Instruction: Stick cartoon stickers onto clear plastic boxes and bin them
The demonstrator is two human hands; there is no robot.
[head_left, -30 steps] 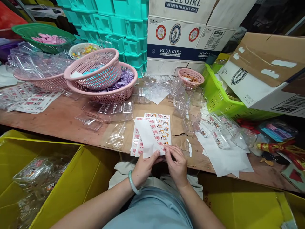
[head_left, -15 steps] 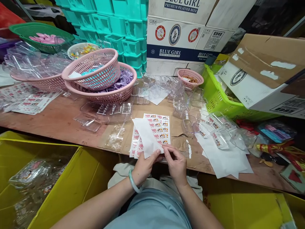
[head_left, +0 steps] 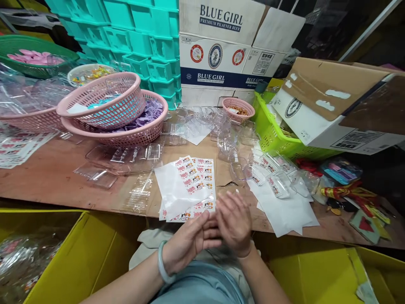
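Note:
My left hand [head_left: 193, 236], with a pale green bangle [head_left: 163, 264] on its wrist, is palm up with its fingers stretched out. Nothing shows in it. Close beside it, my right hand [head_left: 236, 223] is turned palm down, fingers extended and partly over the left fingertips; no object is visible in it. Just beyond both hands lie sheets of cat stickers [head_left: 205, 169], overlapping on flattened cardboard. White backing paper [head_left: 172, 185] is folded over part of the top sheet. The left thumb is near the lower edge of these sheets; I cannot tell if it touches them.
Pink baskets [head_left: 155, 126] of small plastic pieces stand at left. Clear plastic cases [head_left: 228, 139] lie farther back. Stickered cases [head_left: 278, 185] rest on white papers [head_left: 284, 215] at right. A green crate [head_left: 268, 131] holds a carton [head_left: 316, 118]. Yellow bins [head_left: 104, 249] flank my lap.
My hands have let go of the white backing paper, which now lies on the sticker sheets. Both hands have opened and come together over my lap. The camera view has shifted right.

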